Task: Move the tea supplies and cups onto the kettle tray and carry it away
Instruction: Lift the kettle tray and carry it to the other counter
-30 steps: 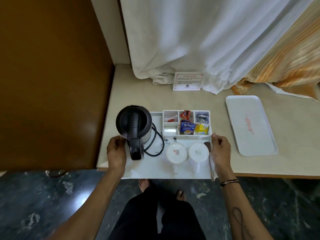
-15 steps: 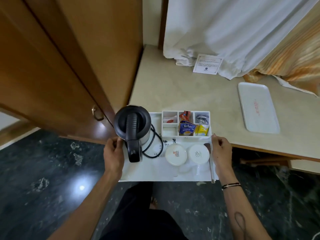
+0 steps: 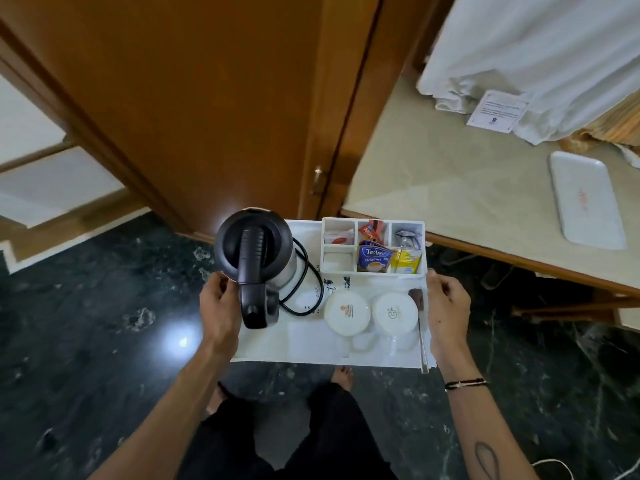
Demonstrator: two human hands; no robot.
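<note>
Now clasping the kettle tray (image 3: 311, 348) by both edges, left hand (image 3: 218, 306) and right hand (image 3: 446, 306); kettle (image 3: 254, 251) beside left hand, cups (image 3: 370, 311) between hands.

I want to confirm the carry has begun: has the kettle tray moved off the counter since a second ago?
Yes. The kettle tray, held by the left hand and right hand, now hangs over the dark floor, left of the counter where it rested.

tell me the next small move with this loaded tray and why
Probably keep walking it away from the counter, level. Both the left hand and right hand grip the tray over the floor, and the kettle stands tall by the left edge.
</note>
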